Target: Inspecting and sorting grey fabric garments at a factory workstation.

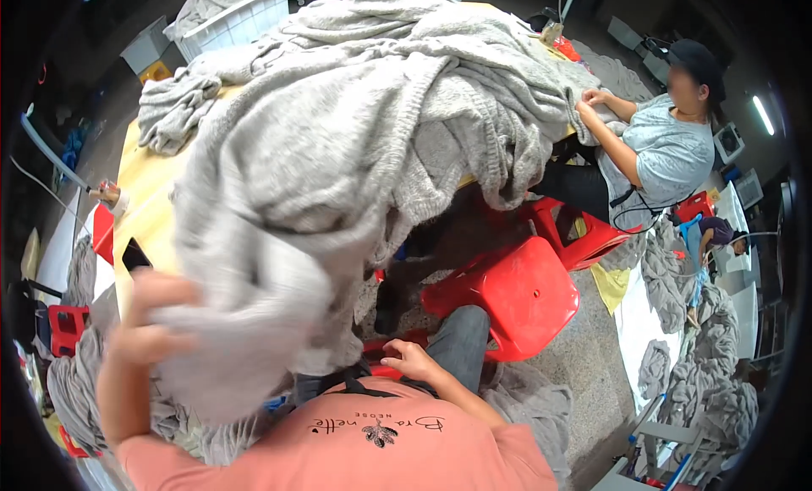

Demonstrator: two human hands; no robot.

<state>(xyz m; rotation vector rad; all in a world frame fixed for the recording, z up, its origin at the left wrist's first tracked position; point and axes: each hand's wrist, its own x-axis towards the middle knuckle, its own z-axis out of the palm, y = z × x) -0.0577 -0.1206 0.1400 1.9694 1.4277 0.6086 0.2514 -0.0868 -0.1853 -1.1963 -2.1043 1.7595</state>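
A light grey knitted garment (254, 313) hangs off the table's near side, its lower part lifted at the left and smeared by motion. My left hand (156, 322), also blurred, is closed on the edge of that knit. Over my lap, my right hand (408, 359) is held with its fingers loosely apart and nothing visible in it. The garment runs up into a large heap of grey knitwear (364, 110), with ribbed edges showing, which covers most of the yellowish table (152, 182).
A red plastic stool (529, 301) stands right of my knee. Across at the right sits a co-worker (668, 144), both hands on grey knit. Beyond the table is a white crate (237, 30) with knitwear. More grey knits (706, 364) lie along the right floor; another person (719, 235) is behind.
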